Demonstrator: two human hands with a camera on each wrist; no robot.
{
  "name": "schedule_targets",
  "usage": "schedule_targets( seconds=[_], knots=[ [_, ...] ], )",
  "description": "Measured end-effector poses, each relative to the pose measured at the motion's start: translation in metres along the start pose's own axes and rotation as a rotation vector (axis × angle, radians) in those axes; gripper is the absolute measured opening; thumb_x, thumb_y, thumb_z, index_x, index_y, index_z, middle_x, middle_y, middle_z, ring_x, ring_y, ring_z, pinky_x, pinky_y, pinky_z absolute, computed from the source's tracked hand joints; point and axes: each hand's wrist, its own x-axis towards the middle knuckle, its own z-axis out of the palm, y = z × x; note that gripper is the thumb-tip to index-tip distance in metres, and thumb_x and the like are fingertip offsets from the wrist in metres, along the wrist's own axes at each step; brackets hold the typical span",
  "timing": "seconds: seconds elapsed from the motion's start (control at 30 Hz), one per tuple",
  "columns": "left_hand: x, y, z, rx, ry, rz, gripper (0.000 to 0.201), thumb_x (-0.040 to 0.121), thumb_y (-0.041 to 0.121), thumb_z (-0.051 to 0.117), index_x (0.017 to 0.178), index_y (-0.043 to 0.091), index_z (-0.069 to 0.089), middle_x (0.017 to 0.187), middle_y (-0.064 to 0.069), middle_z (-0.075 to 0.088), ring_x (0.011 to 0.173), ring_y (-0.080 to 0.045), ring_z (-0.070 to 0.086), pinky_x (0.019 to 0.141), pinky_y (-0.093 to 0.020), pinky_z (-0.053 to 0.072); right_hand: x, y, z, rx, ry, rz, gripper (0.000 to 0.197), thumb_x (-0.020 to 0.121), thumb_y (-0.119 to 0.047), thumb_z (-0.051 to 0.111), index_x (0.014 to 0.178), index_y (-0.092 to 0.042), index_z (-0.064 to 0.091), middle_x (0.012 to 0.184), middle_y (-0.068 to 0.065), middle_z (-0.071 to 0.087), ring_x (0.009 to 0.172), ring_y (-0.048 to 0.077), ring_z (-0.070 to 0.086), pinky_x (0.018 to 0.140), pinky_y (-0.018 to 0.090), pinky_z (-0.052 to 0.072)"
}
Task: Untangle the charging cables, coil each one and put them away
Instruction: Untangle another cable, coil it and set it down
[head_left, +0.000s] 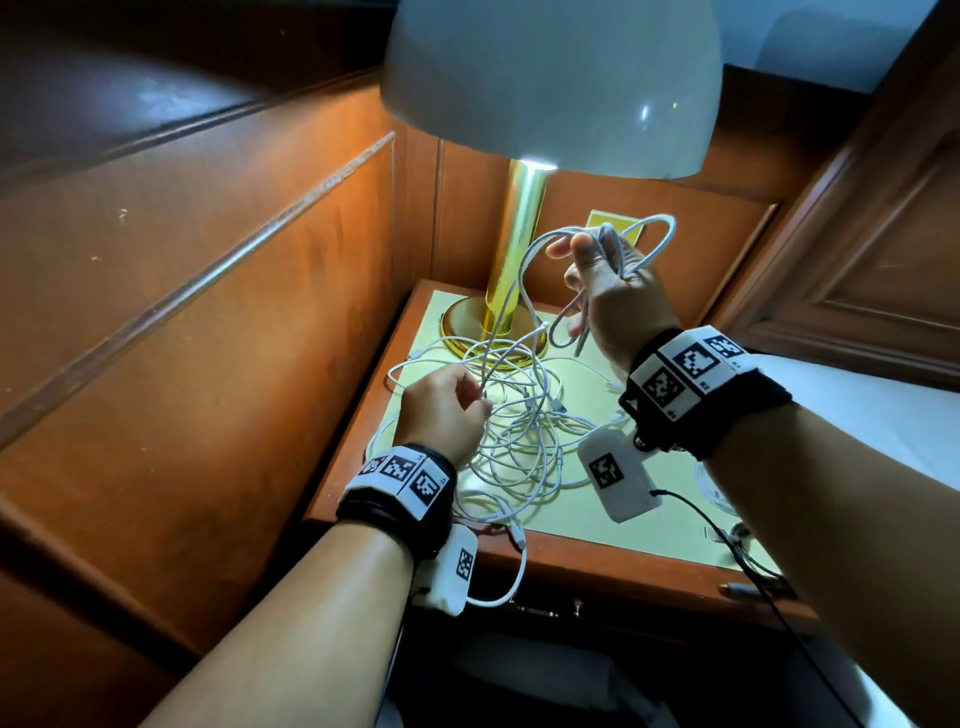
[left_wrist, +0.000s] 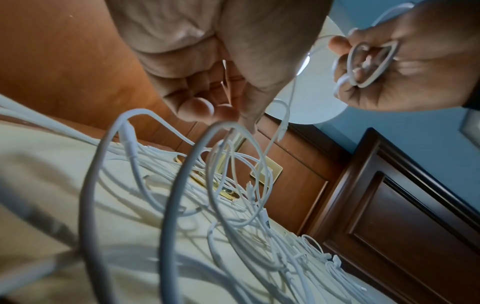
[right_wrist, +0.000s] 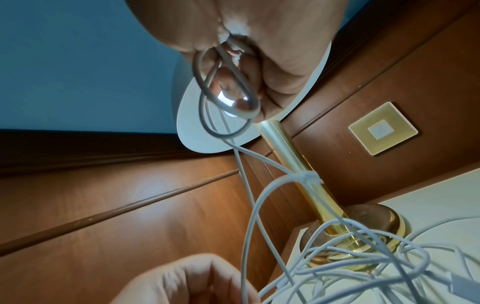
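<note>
The right hand (head_left: 613, 291) is held up, gripping a few small loops of one thin white charging cable (head_left: 524, 291). The left hand (head_left: 441, 410), lower down, pinches that same cable. Below lies a messy pile of tangled white cables (head_left: 524, 431), too mixed up to count, on the wooden bedside table (head_left: 597, 561), beside one gold lamp with a white shade (head_left: 514, 249)

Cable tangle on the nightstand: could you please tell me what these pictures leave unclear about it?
- Cable count: strands in the tangle overlap, all views.
- Coil: right hand covers part, head view.
- Near loops: blurred, left wrist view.
- Left hand fingertips: hidden, head view.
</note>
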Motion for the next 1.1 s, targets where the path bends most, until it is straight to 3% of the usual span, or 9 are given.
schedule_targets(
  seconds=[0.23,0.33,0.5,0.67,0.77,0.83,0.9,0.97,1.1],
  knots=[
    [0.005,-0.006,-0.005,0.087,0.017,-0.056,0.021,0.082,0.011,0.075,0.067,0.018,0.063,0.072,0.005,0.063,0.079,-0.019,0.059,0.077,-0.024,0.044,0.008,-0.004,-0.015,0.02,0.145,0.028,0.029,0.106,-0.036,0.043,0.101,-0.026,0.069,0.096,0.007,0.065,0.084,0.009,0.063,0.055,0.033,0.056],
    [0.004,-0.005,-0.004,0.122,-0.023,-0.04,0.016,0.084,0.007,0.068,0.07,0.017,0.067,0.082,-0.003,0.07,0.085,-0.022,0.063,0.074,-0.024,0.046,0.007,-0.007,-0.016,-0.014,0.087,0.015,0.03,0.105,-0.038,0.042,0.105,-0.025,0.069,0.091,-0.002,0.064,0.083,0.009,0.063,0.063,0.036,0.058],
    [0.003,0.003,-0.003,0.082,-0.08,-0.064,0.016,0.084,0.02,0.054,0.078,0.016,0.069,0.088,-0.006,0.068,0.087,-0.025,0.06,0.073,-0.023,0.042,0.0,-0.017,-0.012,-0.055,-0.035,-0.026,0.027,0.106,-0.035,0.043,0.094,-0.032,0.067,0.087,-0.004,0.056,0.071,0.012,0.057,0.056,0.036,0.057],
    [0.007,0.003,0.003,-0.091,0.103,0.049,0.048,0.089,0.026,0.066,0.133,0.011,0.053,0.121,-0.01,0.056,0.093,-0.024,0.056,0.079,-0.023,0.046,-0.007,-0.023,-0.01,-0.005,-0.162,0.029,0.028,0.105,-0.03,0.048,0.085,-0.026,0.067,0.085,0.001,0.063,0.053,0.017,0.053,0.055,0.033,0.054],
    [0.01,0.008,0.005,-0.32,0.121,0.2,0.075,0.089,0.023,0.072,0.152,0.014,0.032,0.139,-0.002,0.048,0.083,-0.016,0.061,0.072,-0.009,0.047,-0.011,-0.022,-0.008,0.086,-0.266,0.051,0.027,0.103,-0.028,0.05,0.082,-0.021,0.066,0.082,0.003,0.065,0.051,0.016,0.049,0.056,0.033,0.048],
    [0.011,0.013,0.005,-0.467,0.074,0.257,0.082,0.089,0.028,0.071,0.156,0.02,0.024,0.145,0.004,0.045,0.086,-0.01,0.063,0.079,-0.015,0.052,-0.012,-0.021,-0.005,0.203,-0.358,0.078,0.028,0.101,-0.026,0.05,0.079,-0.021,0.067,0.095,0.002,0.069,0.05,0.014,0.047,0.061,0.034,0.046],
    [0.012,0.017,0.005,-0.573,0.028,0.248,0.073,0.087,0.032,0.069,0.15,0.028,0.032,0.141,0.004,0.054,0.094,-0.01,0.065,0.084,-0.025,0.056,-0.013,-0.022,-0.002,0.323,-0.421,0.116,0.033,0.101,-0.024,0.048,0.075,-0.021,0.067,0.098,0.007,0.068,0.052,0.014,0.044,0.058,0.033,0.045],
    [0.013,0.018,0.005,-0.561,0.007,0.213,0.045,0.088,0.033,0.068,0.129,0.03,0.052,0.117,0.004,0.068,0.093,-0.014,0.066,0.082,-0.029,0.057,-0.013,-0.025,-0.001,0.408,-0.419,0.166,0.031,0.102,-0.025,0.047,0.074,-0.018,0.061,0.097,0.011,0.064,0.058,0.015,0.04,0.052,0.029,0.039],
    [0.013,0.01,0.004,-0.296,-0.02,0.121,0.01,0.094,0.027,0.064,0.091,0.017,0.066,0.079,0.003,0.065,0.068,-0.008,0.055,0.065,-0.017,0.045,-0.008,-0.026,-0.004,0.508,-0.265,0.301,0.031,0.091,-0.042,0.06,0.073,-0.017,0.052,0.084,0.01,0.051,0.059,0.015,0.039,0.053,0.028,0.035]
  ],
)
